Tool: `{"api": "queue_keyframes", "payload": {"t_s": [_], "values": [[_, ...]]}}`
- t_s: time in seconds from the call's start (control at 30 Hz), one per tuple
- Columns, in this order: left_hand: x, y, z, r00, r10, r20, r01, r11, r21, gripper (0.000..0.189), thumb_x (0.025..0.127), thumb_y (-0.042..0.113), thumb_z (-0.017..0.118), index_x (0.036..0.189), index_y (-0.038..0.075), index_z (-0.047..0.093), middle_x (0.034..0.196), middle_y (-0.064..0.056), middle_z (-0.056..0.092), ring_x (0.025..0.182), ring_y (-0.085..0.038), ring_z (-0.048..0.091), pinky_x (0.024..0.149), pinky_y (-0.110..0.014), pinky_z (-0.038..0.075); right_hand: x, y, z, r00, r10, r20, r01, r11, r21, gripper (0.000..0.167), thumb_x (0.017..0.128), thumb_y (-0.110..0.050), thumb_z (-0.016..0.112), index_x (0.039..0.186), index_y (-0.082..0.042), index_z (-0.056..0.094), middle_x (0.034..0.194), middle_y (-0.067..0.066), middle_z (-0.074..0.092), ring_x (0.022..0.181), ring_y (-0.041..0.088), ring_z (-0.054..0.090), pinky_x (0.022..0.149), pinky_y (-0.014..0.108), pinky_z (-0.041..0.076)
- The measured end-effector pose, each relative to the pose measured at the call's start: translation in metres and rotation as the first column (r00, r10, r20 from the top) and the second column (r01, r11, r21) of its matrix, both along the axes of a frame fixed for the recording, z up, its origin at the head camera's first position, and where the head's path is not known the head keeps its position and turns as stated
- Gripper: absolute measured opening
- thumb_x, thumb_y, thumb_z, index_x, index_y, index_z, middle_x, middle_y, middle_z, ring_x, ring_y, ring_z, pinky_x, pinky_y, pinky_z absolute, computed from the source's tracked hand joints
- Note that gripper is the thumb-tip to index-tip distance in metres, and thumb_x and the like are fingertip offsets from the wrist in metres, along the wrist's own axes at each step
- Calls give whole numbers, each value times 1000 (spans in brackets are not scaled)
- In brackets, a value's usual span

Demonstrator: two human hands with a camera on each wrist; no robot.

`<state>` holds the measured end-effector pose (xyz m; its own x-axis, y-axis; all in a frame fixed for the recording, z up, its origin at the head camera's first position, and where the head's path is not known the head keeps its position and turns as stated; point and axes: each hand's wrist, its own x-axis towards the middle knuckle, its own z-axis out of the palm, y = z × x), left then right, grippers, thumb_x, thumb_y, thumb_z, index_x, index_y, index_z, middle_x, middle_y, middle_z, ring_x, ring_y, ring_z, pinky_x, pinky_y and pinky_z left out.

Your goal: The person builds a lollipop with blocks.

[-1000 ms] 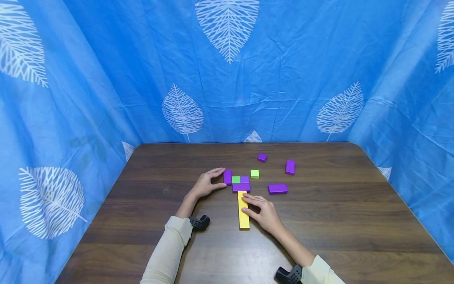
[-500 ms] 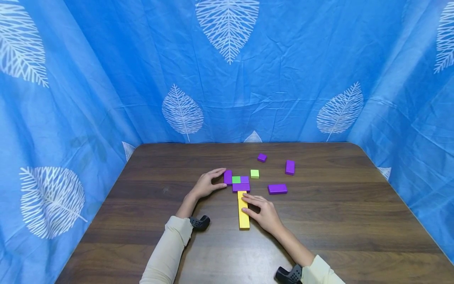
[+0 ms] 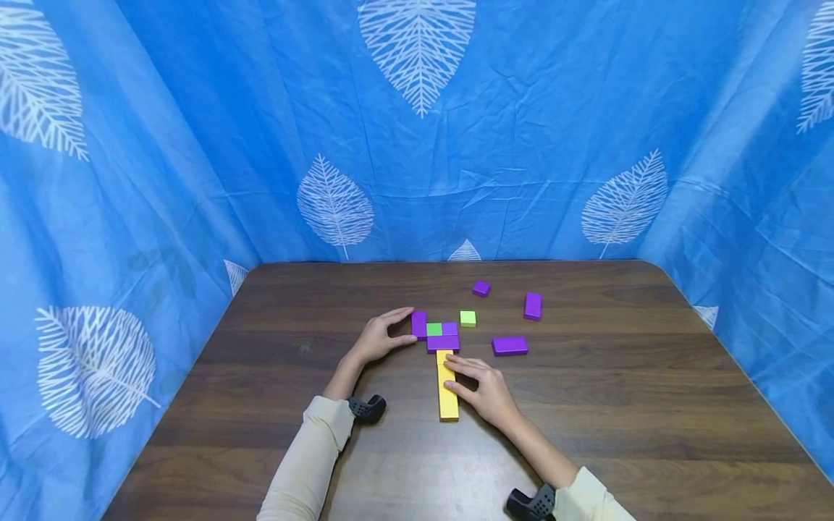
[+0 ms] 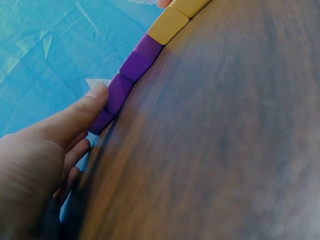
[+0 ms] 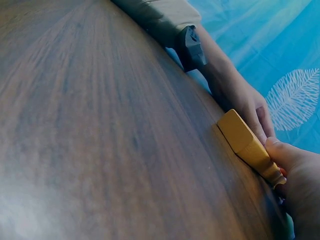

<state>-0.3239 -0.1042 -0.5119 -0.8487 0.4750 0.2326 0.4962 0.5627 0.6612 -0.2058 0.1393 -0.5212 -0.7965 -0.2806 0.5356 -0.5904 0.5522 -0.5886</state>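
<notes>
Left hand (image 3: 376,340), partly spread, pinches a purple block (image 3: 419,325); right hand (image 3: 489,391), loosely curved, touches yellow blocks (image 3: 447,405) on its left. Only the head view shows loose purple blocks (image 3: 510,346) beyond it.

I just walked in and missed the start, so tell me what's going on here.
A person is handling blocks on a table. Their left hand pinches a purple block at the left side of a green-and-purple cluster. Their right hand touches a yellow row that runs from the cluster toward the person. Three purple blocks and a green block lie apart, to the right of the cluster.
</notes>
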Motion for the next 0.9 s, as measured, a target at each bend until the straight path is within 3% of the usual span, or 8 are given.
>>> {"api": "queue_keyframes", "payload": {"t_s": [0.9], "values": [[0, 2, -1, 1000, 19, 9, -19, 1000, 13, 64, 80, 37, 71, 135, 12, 49, 134, -3, 49, 124, -21, 43, 103, -38, 34, 0, 0, -3, 1000, 7, -22, -8, 1000, -11, 37, 76, -22, 76, 110, -7, 69, 118, 2, 63, 105, 22, 59, 90, 40, 45]]}}
